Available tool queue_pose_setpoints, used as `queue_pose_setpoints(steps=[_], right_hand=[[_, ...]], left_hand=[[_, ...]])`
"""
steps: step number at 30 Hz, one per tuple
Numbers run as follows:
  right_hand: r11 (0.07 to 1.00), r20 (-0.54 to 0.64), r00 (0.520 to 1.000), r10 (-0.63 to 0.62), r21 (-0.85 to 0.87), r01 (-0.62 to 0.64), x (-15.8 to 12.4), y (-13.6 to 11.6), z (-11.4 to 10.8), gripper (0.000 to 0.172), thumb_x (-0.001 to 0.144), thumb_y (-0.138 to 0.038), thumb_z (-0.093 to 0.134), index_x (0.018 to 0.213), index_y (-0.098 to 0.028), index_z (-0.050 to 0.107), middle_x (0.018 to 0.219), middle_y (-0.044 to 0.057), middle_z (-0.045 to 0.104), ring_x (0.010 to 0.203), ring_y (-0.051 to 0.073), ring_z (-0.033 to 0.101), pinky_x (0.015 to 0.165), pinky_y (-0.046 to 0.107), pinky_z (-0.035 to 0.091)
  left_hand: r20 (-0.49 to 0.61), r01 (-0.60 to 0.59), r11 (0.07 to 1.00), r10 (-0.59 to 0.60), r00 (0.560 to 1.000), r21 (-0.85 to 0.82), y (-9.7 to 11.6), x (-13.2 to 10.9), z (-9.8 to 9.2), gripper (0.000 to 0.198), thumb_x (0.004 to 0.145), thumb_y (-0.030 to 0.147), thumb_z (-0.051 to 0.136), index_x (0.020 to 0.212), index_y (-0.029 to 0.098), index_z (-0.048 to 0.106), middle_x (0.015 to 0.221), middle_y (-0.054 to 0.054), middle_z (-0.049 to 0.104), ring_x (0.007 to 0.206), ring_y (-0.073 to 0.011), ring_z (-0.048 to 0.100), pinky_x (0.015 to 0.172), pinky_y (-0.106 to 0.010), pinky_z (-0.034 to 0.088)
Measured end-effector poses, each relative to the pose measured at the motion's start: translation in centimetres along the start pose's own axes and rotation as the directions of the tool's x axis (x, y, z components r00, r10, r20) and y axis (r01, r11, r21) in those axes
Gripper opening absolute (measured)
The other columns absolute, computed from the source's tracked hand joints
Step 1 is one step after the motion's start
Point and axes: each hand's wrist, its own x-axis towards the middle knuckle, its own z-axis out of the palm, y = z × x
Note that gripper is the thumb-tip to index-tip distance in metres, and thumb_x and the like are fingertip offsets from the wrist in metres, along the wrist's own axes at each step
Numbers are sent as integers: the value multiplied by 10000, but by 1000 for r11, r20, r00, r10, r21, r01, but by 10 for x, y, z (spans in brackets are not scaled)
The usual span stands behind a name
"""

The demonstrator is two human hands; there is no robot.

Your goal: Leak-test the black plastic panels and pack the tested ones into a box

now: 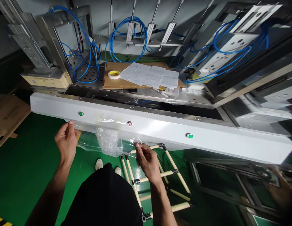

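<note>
A clear plastic bag (110, 140) is stretched between my two hands in front of the white machine panel (160, 121). My left hand (67, 138) pinches its left end between thumb and fingers, where a small yellow patch shows beside the fingertips. At the other end, my right hand (147, 158) grips the film with thumb and curled fingers. The bag's middle is crumpled and whitish, while its sides are see-through. Behind it the panel carries a red button (129, 123), partly seen through the film, and a green button (81, 113).
On the machine bed, a tape roll (114, 74) and printed sheets (150, 75) lie on a cardboard piece (110, 83). Coiled blue hoses (110, 44) hang behind. A cream tube frame (155, 179) stands below my right hand. Another green button (189, 136) sits at right.
</note>
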Motion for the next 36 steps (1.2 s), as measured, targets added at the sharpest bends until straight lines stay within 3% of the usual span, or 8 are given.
queue_pose_setpoints(steps=[4, 8, 13, 17, 25, 28, 33, 36], right_hand=[[995, 26, 998, -65, -73, 67, -4, -11, -13, 608, 846, -800, 759, 929, -197, 767, 544, -46, 497, 437, 114, 385, 415, 276, 279], [995, 36, 995, -90, -46, 91, -4, -14, -20, 574, 883, -774, 736, 946, -206, 780, 539, -44, 522, 430, 117, 398, 425, 274, 312], [978, -111, 974, -199, 39, 205, 0, -7, -4, 541, 924, -756, 704, 847, -222, 737, 624, -6, 604, 584, 159, 559, 584, 297, 508], [973, -208, 970, -130, 160, 165, 2, -2, 9, 498, 968, -734, 661, 985, -239, 715, 530, -74, 491, 436, 133, 444, 480, 286, 476], [902, -42, 959, -280, -353, 248, -1, -18, -18, 522, 1015, -704, 604, 924, -209, 741, 562, -30, 520, 475, 134, 449, 449, 277, 342], [927, -26, 963, -267, -281, 250, 0, -25, -19, 513, 1017, -707, 599, 881, -223, 699, 559, -41, 493, 479, 135, 427, 463, 277, 347], [948, -147, 945, -294, -174, 268, 5, -29, -12, 603, 966, -763, 635, 664, -243, 587, 638, 11, 581, 618, 176, 552, 642, 315, 523], [961, -146, 955, -257, -145, 236, 6, -26, -13, 587, 945, -782, 652, 713, -243, 626, 582, -3, 574, 553, 171, 533, 608, 324, 514]], left_hand=[[-30, -84, 996, 86, 996, 42, 9, 8, -1, 401, 895, 553, 762, 980, 162, 794, 525, 63, 588, 429, -73, 444, 393, -192, 318], [48, 52, 996, -48, 998, -79, 21, 6, 4, 460, 851, 586, 807, 1014, 156, 781, 500, 84, 546, 365, -57, 365, 334, -187, 221], [72, 78, 988, -68, 995, -135, 22, -1, 9, 494, 829, 632, 820, 987, 168, 755, 512, 79, 563, 348, -54, 374, 317, -179, 208], [42, 46, 991, -42, 998, -122, 19, -3, 11, 485, 838, 633, 813, 966, 167, 765, 526, 78, 560, 378, -51, 385, 341, -179, 264], [-21, -27, 997, 26, 999, -69, 24, 7, 9, 464, 843, 605, 814, 952, 154, 809, 513, 76, 539, 403, -52, 365, 355, -195, 241], [-21, -2, 997, 0, 1000, -82, 28, 6, 11, 482, 830, 613, 823, 980, 155, 808, 515, 76, 551, 384, -51, 365, 340, -191, 237], [69, 51, 994, -45, 997, -92, 30, 0, 13, 536, 819, 661, 821, 1003, 158, 800, 525, 80, 540, 378, -45, 367, 328, -170, 239], [80, 38, 996, -31, 996, -83, 30, -1, 14, 563, 813, 686, 818, 1009, 159, 801, 524, 80, 535, 373, -46, 372, 324, -168, 255]])
